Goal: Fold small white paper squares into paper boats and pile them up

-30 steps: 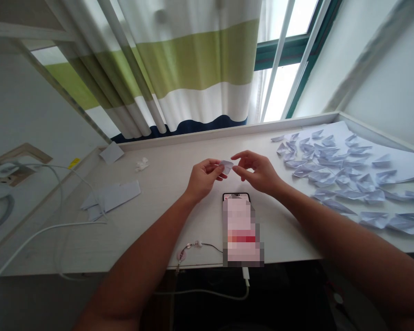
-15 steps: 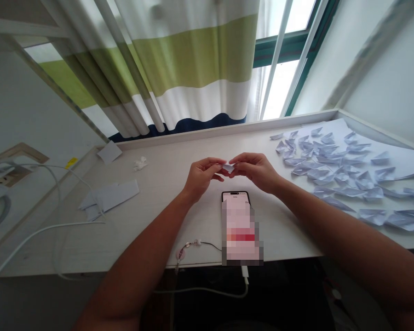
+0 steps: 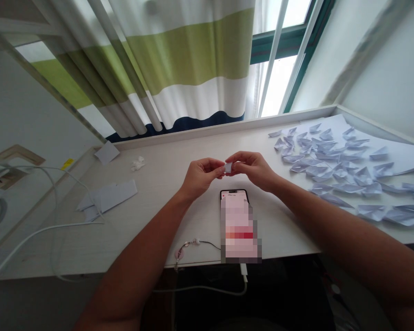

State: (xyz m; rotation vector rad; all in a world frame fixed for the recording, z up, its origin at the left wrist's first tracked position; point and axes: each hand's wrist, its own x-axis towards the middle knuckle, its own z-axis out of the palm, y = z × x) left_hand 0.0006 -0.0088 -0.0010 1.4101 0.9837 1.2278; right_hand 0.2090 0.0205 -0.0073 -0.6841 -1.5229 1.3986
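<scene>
A small folded piece of white paper (image 3: 228, 167) is held just above the light desk (image 3: 152, 216). My left hand (image 3: 200, 176) pinches its left side and my right hand (image 3: 254, 169) pinches its right side, fingertips nearly touching. Directly below the hands a phone (image 3: 239, 225) lies flat on the desk, its screen lit and a white cable plugged into its near end.
Several small folded paper boats (image 3: 331, 172) cover the desk's right part, on a large white sheet (image 3: 396, 156). Flat paper pieces (image 3: 106, 197) and a crumpled scrap (image 3: 138, 162) lie to the left. White cables (image 3: 44, 225) trail at the left. A striped curtain (image 3: 179, 69) hangs behind.
My right hand has come in from an open pose beside the paper and now pinches it together with my left hand. The paper looks more tightly folded.
</scene>
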